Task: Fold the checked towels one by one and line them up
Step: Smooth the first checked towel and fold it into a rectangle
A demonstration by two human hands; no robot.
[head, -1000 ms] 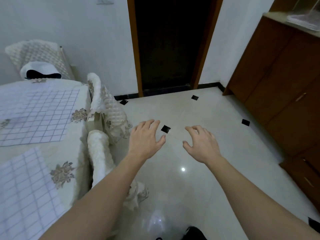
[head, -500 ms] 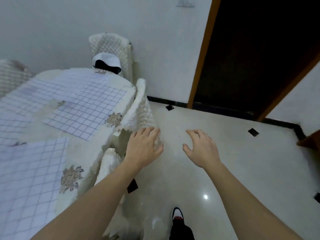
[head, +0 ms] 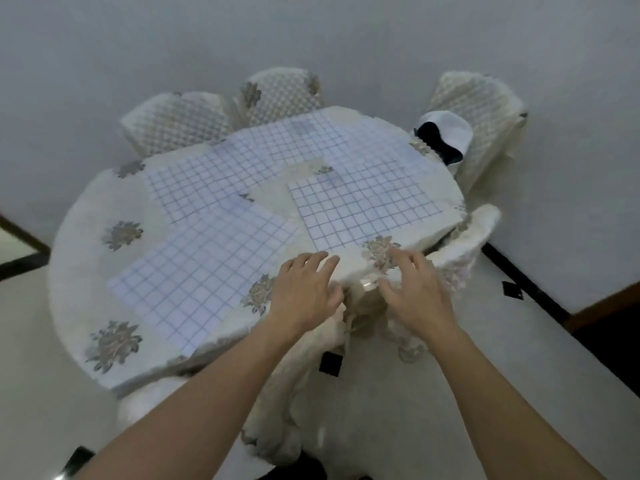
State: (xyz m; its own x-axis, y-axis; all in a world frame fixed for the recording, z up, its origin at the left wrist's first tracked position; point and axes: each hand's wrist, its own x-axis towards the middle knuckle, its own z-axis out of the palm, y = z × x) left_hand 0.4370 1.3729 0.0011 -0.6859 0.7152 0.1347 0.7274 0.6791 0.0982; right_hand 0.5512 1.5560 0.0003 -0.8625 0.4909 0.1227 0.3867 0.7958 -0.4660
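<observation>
Several white towels with a blue check lie flat and unfolded on a round table [head: 79,237] under a cream floral cloth. The nearest towel [head: 204,271] is at front left, another towel [head: 367,206] at front right, and a third towel [head: 263,154] spreads across the back. My left hand [head: 304,289] hovers with relaxed fingers over the table's near edge, by the corner of the nearest towel. My right hand [head: 417,292] is also spread and empty, just off the table's edge. Neither hand holds anything.
Quilted cream chairs ring the table: a chair [head: 176,123] at back left, a chair [head: 280,91] at back middle, a chair [head: 485,109] at back right with a white and dark cap [head: 446,133] on it, and a chair [head: 467,244] just right of my hands. Pale tiled floor lies around.
My view has swung left from the floor and doorway onto the whole table. Both hands stay spread and empty, now above the table's near edge.
</observation>
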